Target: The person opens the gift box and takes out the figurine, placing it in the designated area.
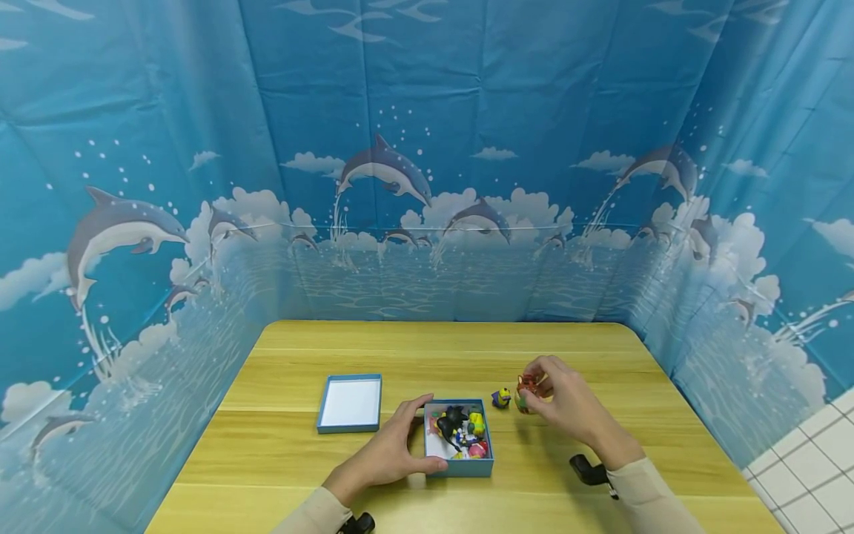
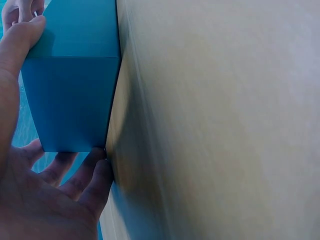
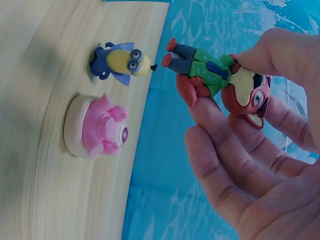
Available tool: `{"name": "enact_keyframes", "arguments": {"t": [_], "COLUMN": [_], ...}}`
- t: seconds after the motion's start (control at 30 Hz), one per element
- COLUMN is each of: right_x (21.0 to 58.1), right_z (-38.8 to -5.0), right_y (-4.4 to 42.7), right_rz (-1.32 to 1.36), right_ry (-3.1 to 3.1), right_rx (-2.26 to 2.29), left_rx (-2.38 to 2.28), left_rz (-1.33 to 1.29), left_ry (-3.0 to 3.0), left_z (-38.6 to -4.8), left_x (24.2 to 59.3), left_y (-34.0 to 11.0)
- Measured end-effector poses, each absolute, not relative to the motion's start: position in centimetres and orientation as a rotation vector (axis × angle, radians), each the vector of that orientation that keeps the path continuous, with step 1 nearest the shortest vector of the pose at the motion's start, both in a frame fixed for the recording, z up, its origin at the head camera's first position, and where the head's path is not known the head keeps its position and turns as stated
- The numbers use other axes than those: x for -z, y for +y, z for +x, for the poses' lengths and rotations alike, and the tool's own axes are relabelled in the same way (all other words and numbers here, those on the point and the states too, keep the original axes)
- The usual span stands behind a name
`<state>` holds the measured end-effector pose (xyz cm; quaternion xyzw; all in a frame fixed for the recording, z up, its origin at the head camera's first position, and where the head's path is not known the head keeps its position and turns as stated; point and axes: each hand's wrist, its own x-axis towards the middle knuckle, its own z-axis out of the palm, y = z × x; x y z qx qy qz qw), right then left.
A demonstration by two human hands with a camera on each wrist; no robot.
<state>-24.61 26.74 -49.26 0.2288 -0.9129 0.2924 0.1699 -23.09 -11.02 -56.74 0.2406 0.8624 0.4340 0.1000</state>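
My left hand (image 1: 394, 449) holds a blue open-topped box (image 1: 467, 469) on the table, thumb at its near side and fingers along the left. In the left wrist view the fingers (image 2: 75, 187) span the box's side wall (image 2: 70, 102). Inside lie several small toy figures (image 1: 457, 426), one black, others yellow and pink. To the right, my right hand (image 1: 567, 400) pinches a red-orange fox figurine (image 3: 205, 72) with a green shirt, held above the table by its head. Near it a minion figurine (image 3: 120, 61) and a pink figurine (image 3: 102, 127) on a white base stand on the table.
The box's lid (image 1: 348, 429) lies upturned left of the left hand, white inside. The wooden table (image 1: 300, 486) ends at a blue dolphin-print curtain (image 1: 427, 282) behind and at both sides. White tiles (image 1: 807, 467) show at the far right.
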Motion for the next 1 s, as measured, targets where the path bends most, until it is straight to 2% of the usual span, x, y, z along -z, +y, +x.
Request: {"name": "enact_keyframes", "arguments": {"t": [1.0], "right_x": [49.8], "right_z": [-25.1], "right_y": [30.2], "right_rz": [0.527], "right_ry": [-2.592], "right_rx": [-0.789], "left_rx": [-1.299], "left_rz": [0.71], "left_ry": [2.525], "left_z": [-23.1], "left_x": [56.7], "left_y": [-11.1]}}
